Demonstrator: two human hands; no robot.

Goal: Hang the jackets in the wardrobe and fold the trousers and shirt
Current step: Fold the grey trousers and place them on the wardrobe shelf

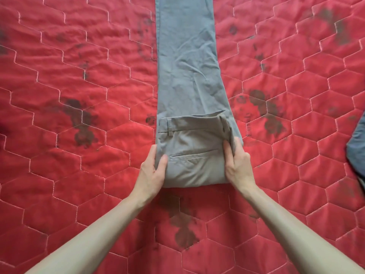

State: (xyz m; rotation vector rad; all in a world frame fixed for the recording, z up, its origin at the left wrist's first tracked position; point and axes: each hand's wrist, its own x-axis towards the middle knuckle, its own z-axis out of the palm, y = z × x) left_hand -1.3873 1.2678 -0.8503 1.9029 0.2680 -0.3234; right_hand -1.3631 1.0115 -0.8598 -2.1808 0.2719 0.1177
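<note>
On the red quilted bedspread (79, 175) we have the grey trousers (185, 62) lying lengthwise, legs stacked and running straight away from us past the top edge of the view, so the hems are cut off. The waistband end (193, 153) is turned over onto the legs, back pocket facing up, which makes a first fold nearest us. Our left hand (153, 171) grips the left edge of that folded part, thumb on top and fingers wrapped round the side; our right hand (237, 165) pinches the right edge the same way, thumb over the cloth and fingers behind it. Holding both sides at once likely keeps the layers square, so the fold can be pressed flat or carried further up the legs.

We judge the trousers partly folded, with most of their length still to gather. At the right border a dark blue garment (357, 151) shows only as a sliver; we cannot tell whether it is the shirt or a jacket. No wardrobe is in view. Dark blotches on the bedspread may be faded print or stains.
</note>
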